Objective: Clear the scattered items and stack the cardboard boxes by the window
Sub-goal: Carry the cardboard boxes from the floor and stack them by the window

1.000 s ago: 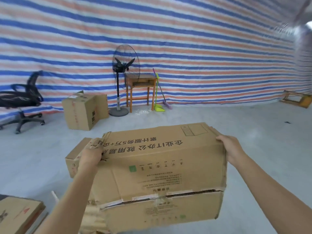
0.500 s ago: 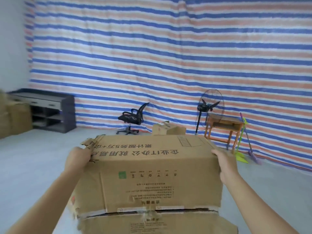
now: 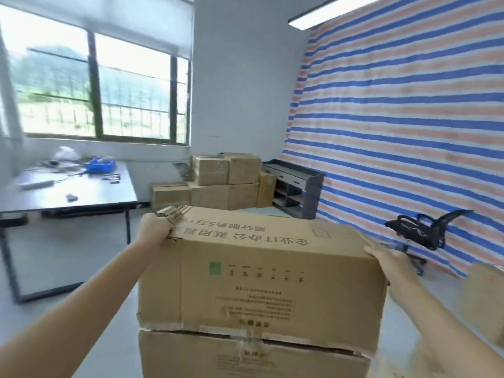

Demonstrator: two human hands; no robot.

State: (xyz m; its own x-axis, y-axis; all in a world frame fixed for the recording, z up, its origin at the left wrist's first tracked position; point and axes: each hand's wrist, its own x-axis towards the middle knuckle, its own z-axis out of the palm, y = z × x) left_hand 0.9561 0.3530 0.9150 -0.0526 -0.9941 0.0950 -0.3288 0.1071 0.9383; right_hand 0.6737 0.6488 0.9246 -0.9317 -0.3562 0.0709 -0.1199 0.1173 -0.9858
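Turned since earlier: office chair (image 3: 425, 233) now right, window (image 3: 95, 85) and stacked boxes (image 3: 226, 181) ahead | cardboard box (image 3: 259, 271) held up between both hands | left hand (image 3: 152, 227) grips its torn top corner | right hand (image 3: 387, 266) presses flat on its right end

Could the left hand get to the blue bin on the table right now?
Probably not: the left hand grips the carried box at a corner, and the blue bin lies far across the table.

Open floor (image 3: 65, 257) ahead between table (image 3: 90, 192) and office chair (image 3: 425, 233); stacked boxes (image 3: 226, 181) beyond against wall.
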